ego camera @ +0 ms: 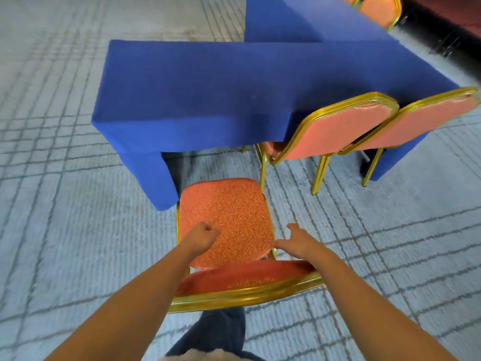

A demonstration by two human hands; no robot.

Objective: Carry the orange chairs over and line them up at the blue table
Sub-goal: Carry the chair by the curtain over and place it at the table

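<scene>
An orange chair (226, 212) with a gold frame stands on the carpet just in front of me, its seat facing the blue table (208, 95) and its front edge near the table's left leg. The chair's backrest (244, 282) is closest to me. My left hand (204, 234) hovers over the seat's near left part with its fingers curled, holding nothing. Beside the seat's right rear corner, my right hand (296, 241) has its fingers spread and loose. Two more orange chairs (335, 131) (421, 121) stand side by side at the table's right half.
A second blue table (299, 19) stands behind the first, with another orange chair (377, 11) at its far right. Grey patterned carpet (65, 204) lies open to the left and right. My dark trouser leg (216, 332) is below the backrest.
</scene>
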